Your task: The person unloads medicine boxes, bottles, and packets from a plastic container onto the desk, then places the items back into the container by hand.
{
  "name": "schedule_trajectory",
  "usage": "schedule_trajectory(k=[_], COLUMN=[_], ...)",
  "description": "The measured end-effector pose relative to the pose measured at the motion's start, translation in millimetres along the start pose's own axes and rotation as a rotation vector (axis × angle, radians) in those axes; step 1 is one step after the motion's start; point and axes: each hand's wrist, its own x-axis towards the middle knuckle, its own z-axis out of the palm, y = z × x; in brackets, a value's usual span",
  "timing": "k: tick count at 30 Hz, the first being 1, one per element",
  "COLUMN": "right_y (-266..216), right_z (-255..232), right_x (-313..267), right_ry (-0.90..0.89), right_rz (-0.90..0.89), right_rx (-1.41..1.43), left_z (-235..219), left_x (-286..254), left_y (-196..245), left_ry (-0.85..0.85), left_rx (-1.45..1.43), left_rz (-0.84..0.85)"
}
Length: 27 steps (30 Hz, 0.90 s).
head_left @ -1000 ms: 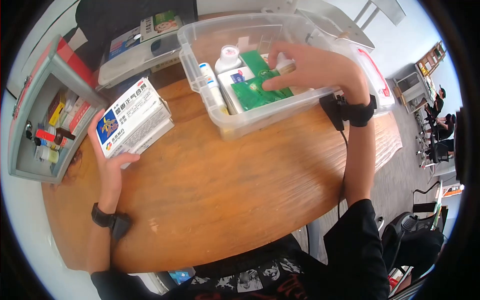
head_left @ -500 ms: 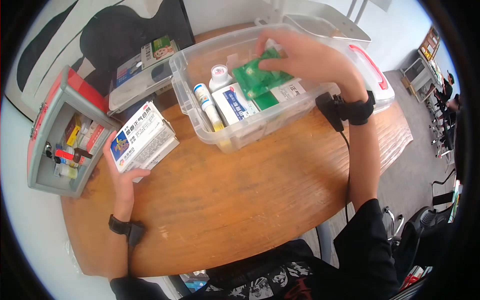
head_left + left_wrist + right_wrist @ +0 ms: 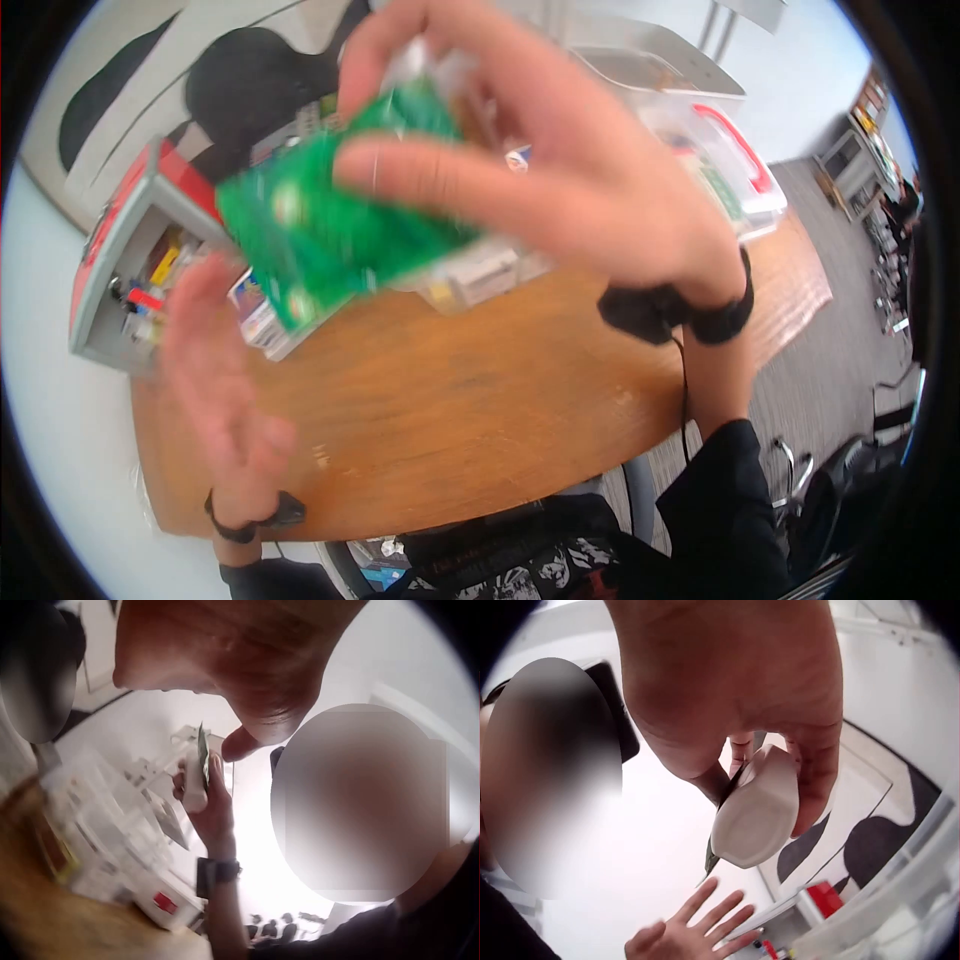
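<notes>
My right hand [image 3: 560,170] is raised and large in the head view, pinching a green packet [image 3: 300,220] between thumb and fingers. Against the packet it also grips a white bottle [image 3: 754,817], whose base faces the right wrist camera. My left hand [image 3: 225,380] is spread below and left of the packet, blurred and holding nothing. Behind the left fingers, a white medicine box [image 3: 265,325] with a blue panel stands partly covered by the packet. The clear plastic bin [image 3: 922,889] is mostly hidden behind my right hand in the head view.
At the left stands a red and grey cabinet [image 3: 90,310] with small bottles and boxes inside. A clear case with a red handle [image 3: 735,145] sits at the table's right, near a metal tray [image 3: 650,70]. The wooden table [image 3: 450,400] curves along its front edge.
My right hand has lifted the green packet and white bottle out of the bin, bringing them left and closer to the head camera. My left hand has let go of the white medicine box.
</notes>
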Motion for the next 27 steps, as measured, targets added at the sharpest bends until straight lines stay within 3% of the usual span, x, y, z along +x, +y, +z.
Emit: schedule_trajectory(k=[1, 3, 4, 5, 8, 11, 12, 13, 16, 17, 20, 21, 23, 27], right_y=[2, 4, 9, 10, 8, 18, 12, 16, 26, 27, 36, 48, 65, 73], right_z=[16, 44, 60, 70, 84, 87, 77, 77, 64, 57, 35, 27, 14, 15], right_x=[1, 1, 5, 3, -5, -1, 4, 6, 8, 9, 14, 15, 15, 14], right_ry=[-0.002, -0.042, -0.016, -0.013, -0.104, -0.131, -0.253, -0.265, -0.154, -0.062, 0.114, 0.111, 0.087, -0.025], right_rz=[-0.091, -0.246, -0.393, -0.415, -0.149, -0.247, -0.223, -0.233, -0.268, -0.2, 0.029, 0.034, 0.109, 0.279], right_rx=[0.004, 0.034, 0.027, 0.041, 0.089, -0.105, -0.208, -0.203, -0.243, -0.263, -0.288, -0.29, -0.586, -0.579], left_z=[4, 5, 4, 3, 8, 7, 7, 6, -7, -10, -16, -18, -16, 6], left_x=[-3, -5, -7, -12, -12, -13, -13, -13, -16, -16, -23, -26, -28, -25], left_y=[5, 20, 18, 10, 7, -7, -12, -16, -25, -29, -43, -49, -57, -67], left_ry=[-0.057, -0.162, -0.148, -0.173, -0.204, -0.206, -0.216, -0.231, -0.211, -0.233, -0.297, -0.335, -0.347, -0.442], left_rx=[-0.235, -0.371, -0.341, -0.404, -0.545, -0.601, -0.576, -0.556, -0.634, -0.639, -0.541, -0.462, -0.469, -0.496], left_rz=[-0.12, -0.357, -0.347, -0.421, -0.514, -0.537, -0.497, -0.457, -0.556, -0.618, -0.565, -0.539, -0.598, -0.692])
